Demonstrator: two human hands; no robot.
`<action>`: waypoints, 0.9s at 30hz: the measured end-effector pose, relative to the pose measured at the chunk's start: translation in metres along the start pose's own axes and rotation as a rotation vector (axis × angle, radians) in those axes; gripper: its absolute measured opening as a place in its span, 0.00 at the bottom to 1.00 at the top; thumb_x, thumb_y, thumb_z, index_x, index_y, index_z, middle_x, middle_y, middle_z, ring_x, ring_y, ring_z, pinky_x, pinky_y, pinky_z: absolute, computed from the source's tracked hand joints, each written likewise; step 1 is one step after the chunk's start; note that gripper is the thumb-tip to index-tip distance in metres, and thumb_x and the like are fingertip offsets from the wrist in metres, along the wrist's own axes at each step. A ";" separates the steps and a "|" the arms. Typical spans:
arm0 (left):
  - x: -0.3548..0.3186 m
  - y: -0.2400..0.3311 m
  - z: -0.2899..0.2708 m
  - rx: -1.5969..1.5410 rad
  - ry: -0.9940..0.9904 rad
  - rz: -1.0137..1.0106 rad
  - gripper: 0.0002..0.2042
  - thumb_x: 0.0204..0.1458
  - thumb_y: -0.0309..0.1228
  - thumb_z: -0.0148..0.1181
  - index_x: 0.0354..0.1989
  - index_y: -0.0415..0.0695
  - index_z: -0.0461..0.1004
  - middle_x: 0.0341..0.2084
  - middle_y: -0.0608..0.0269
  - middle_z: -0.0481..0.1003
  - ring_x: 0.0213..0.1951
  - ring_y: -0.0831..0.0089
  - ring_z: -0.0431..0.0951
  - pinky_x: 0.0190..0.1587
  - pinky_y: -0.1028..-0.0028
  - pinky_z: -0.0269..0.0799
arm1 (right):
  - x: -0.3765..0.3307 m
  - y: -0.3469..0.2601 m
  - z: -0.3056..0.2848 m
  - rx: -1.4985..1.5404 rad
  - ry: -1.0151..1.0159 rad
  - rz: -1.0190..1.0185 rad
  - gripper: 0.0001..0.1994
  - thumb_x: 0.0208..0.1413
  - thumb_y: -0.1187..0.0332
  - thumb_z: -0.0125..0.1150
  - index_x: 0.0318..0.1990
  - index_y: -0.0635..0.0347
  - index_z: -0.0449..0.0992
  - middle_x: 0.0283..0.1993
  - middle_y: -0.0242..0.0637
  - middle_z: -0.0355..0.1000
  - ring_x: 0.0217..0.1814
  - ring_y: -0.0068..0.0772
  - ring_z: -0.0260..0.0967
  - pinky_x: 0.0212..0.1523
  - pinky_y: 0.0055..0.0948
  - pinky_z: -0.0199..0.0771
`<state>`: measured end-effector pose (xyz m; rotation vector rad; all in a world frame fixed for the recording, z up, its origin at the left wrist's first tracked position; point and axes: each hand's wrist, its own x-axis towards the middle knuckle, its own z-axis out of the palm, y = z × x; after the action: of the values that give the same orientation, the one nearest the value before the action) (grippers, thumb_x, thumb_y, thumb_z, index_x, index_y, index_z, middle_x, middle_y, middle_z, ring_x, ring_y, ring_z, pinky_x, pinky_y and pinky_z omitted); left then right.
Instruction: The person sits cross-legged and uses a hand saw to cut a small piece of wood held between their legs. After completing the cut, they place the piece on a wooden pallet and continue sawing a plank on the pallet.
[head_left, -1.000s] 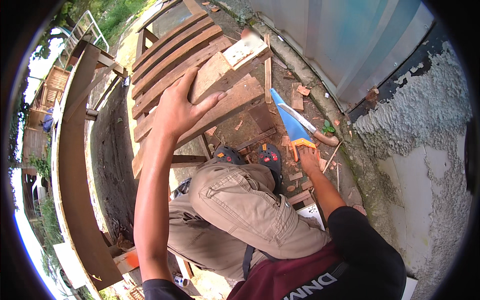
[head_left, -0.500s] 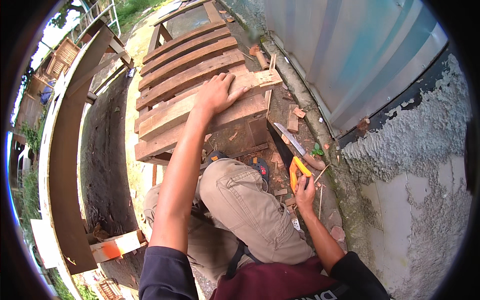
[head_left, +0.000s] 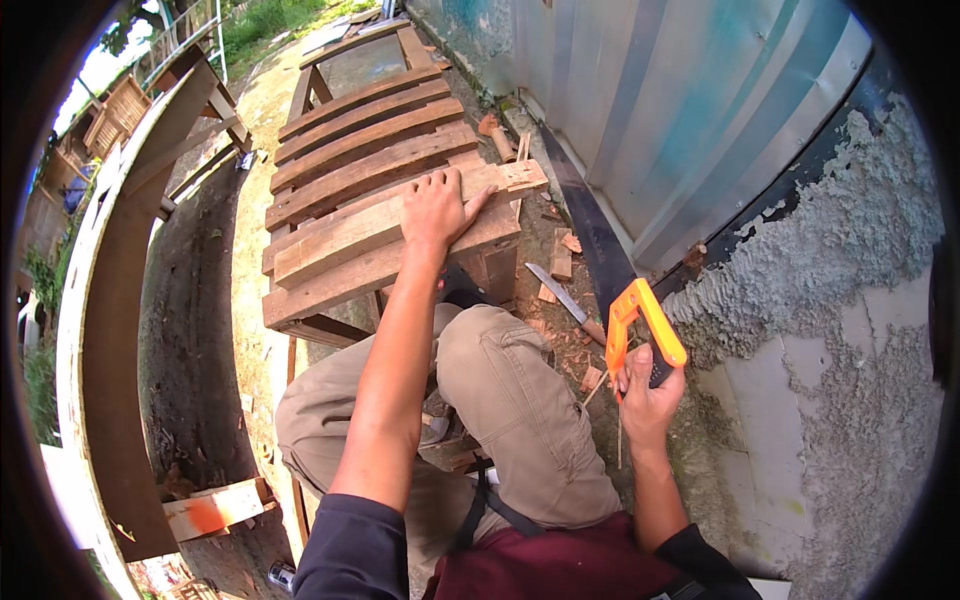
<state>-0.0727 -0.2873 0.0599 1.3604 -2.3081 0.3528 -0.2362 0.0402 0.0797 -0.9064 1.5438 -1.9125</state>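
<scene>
A: Your left hand (head_left: 435, 212): what state, where?
B: Spread, palm down on the loose timber (head_left: 345, 238). Fingers reach over its top face, thumb stands apart toward the pale, rough-cut end (head_left: 523, 178).
A: And the timber?
B: Lying on the slatted wooden worktop (head_left: 371, 175), along the edge nearest you. Its pale end sticks out past the slats on your right.
A: Your right hand (head_left: 650, 395)?
B: Closed around the grip of the saw (head_left: 600, 255). Orange handle toward you, dark blade pointing away, up along the foot of the metal sheeting (head_left: 690, 120). You have the blade apart from the timber, off to its right.
A: What's on the ground near you?
B: A knife (head_left: 560, 293) lies just left of the saw handle, its wooden handle toward you. Wood scraps (head_left: 562, 262) are scattered around it, and your bent knee (head_left: 500, 350) is between your forearms.
A: Either side of you?
B: Rough grey wall (head_left: 820, 260) on your right. Long curved-looking board (head_left: 115, 320) on your left, near a wood piece with an orange mark (head_left: 235, 503).
</scene>
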 end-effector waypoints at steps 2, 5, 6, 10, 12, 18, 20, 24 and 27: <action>0.002 0.001 0.004 -0.015 0.002 -0.007 0.33 0.60 0.64 0.49 0.46 0.42 0.78 0.40 0.51 0.80 0.47 0.54 0.80 0.52 0.58 0.72 | 0.013 -0.001 0.016 -0.122 -0.017 -0.018 0.15 0.67 0.60 0.62 0.46 0.66 0.73 0.28 0.31 0.70 0.26 0.22 0.68 0.28 0.28 0.71; 0.000 -0.004 0.005 -0.085 0.030 -0.035 0.33 0.61 0.64 0.47 0.42 0.40 0.78 0.40 0.49 0.81 0.47 0.53 0.80 0.52 0.56 0.70 | 0.036 -0.023 0.041 -0.251 -0.089 -0.016 0.15 0.65 0.61 0.65 0.44 0.66 0.74 0.30 0.36 0.75 0.30 0.27 0.73 0.32 0.33 0.73; 0.003 -0.001 0.004 -0.078 0.011 -0.054 0.31 0.62 0.61 0.47 0.42 0.40 0.77 0.41 0.48 0.80 0.49 0.53 0.79 0.55 0.55 0.69 | 0.044 -0.034 0.048 -0.243 -0.115 0.006 0.15 0.64 0.61 0.66 0.43 0.66 0.74 0.31 0.37 0.75 0.31 0.28 0.74 0.33 0.34 0.73; 0.004 0.000 -0.005 -0.187 -0.071 -0.146 0.29 0.60 0.58 0.52 0.50 0.40 0.78 0.47 0.48 0.79 0.53 0.52 0.77 0.60 0.56 0.65 | 0.075 -0.049 0.028 -0.640 -0.265 -0.199 0.15 0.63 0.61 0.68 0.43 0.66 0.74 0.29 0.40 0.74 0.31 0.28 0.73 0.33 0.34 0.73; 0.008 0.001 -0.007 -0.221 -0.096 -0.183 0.30 0.59 0.58 0.53 0.50 0.40 0.78 0.46 0.48 0.79 0.53 0.51 0.77 0.60 0.55 0.65 | 0.082 -0.033 0.012 -0.276 -0.104 -0.037 0.15 0.65 0.60 0.65 0.46 0.63 0.73 0.27 0.30 0.69 0.25 0.20 0.66 0.27 0.27 0.67; 0.033 0.011 -0.010 -0.220 -0.291 -0.414 0.29 0.57 0.56 0.53 0.52 0.42 0.80 0.49 0.45 0.80 0.56 0.50 0.76 0.63 0.54 0.62 | 0.068 0.014 0.005 -0.024 -0.120 -0.006 0.11 0.67 0.64 0.62 0.45 0.63 0.71 0.30 0.24 0.66 0.26 0.13 0.60 0.27 0.16 0.60; 0.039 0.009 -0.007 -0.201 -0.347 -0.488 0.28 0.58 0.55 0.52 0.50 0.42 0.81 0.48 0.44 0.81 0.55 0.49 0.77 0.63 0.54 0.62 | 0.063 0.001 0.025 0.057 -0.202 0.122 0.12 0.66 0.64 0.64 0.44 0.64 0.71 0.33 0.26 0.69 0.30 0.15 0.65 0.31 0.20 0.67; 0.049 0.014 -0.004 -0.161 -0.393 -0.626 0.26 0.59 0.50 0.48 0.47 0.42 0.83 0.44 0.44 0.82 0.53 0.49 0.78 0.62 0.54 0.62 | 0.066 -0.007 0.051 -0.130 -0.356 0.085 0.16 0.62 0.63 0.69 0.45 0.67 0.72 0.34 0.40 0.78 0.34 0.29 0.77 0.37 0.29 0.76; 0.053 0.021 -0.005 -0.146 -0.355 -0.621 0.24 0.59 0.46 0.46 0.47 0.42 0.84 0.44 0.44 0.82 0.53 0.50 0.78 0.60 0.55 0.64 | 0.067 -0.009 0.055 -0.124 -0.366 0.077 0.17 0.62 0.60 0.69 0.43 0.65 0.73 0.32 0.39 0.77 0.33 0.28 0.77 0.36 0.29 0.75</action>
<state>-0.1124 -0.3150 0.0901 2.0851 -1.9618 -0.2673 -0.2371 -0.0419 0.1073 -1.1585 1.4618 -1.5082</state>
